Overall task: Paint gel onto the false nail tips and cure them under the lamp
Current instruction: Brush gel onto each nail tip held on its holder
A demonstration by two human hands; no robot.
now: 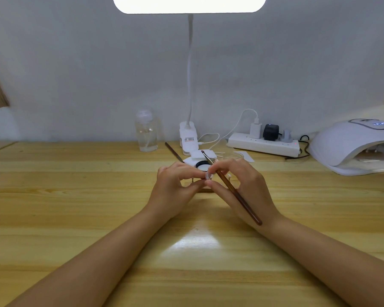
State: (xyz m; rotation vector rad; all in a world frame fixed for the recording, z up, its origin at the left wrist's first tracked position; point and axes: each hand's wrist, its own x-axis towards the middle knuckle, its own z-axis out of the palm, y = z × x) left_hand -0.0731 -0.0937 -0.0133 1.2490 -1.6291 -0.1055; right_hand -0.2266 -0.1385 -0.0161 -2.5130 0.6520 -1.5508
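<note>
Over the middle of the wooden table, my left hand (pixel 175 185) pinches a small clear false nail tip (pixel 208 175) between thumb and fingers. My right hand (pixel 242 185) meets it from the right, its fingertips at the same tip, and grips a long brown brush (pixel 233 191) that slants from upper left to lower right across the hand. Just behind the hands lies a small round gel pot (pixel 201 165) with a black rim. The white curing lamp (pixel 350 149) stands at the far right with its display lit. Under the hands a low stand is mostly hidden.
A desk lamp with a clip base (pixel 187 138) shines from above at the back. A clear pump bottle (pixel 146 134) stands left of it, a second brush (pixel 173 151) lies nearby, and a white power strip (pixel 264 145) with plugs sits against the wall.
</note>
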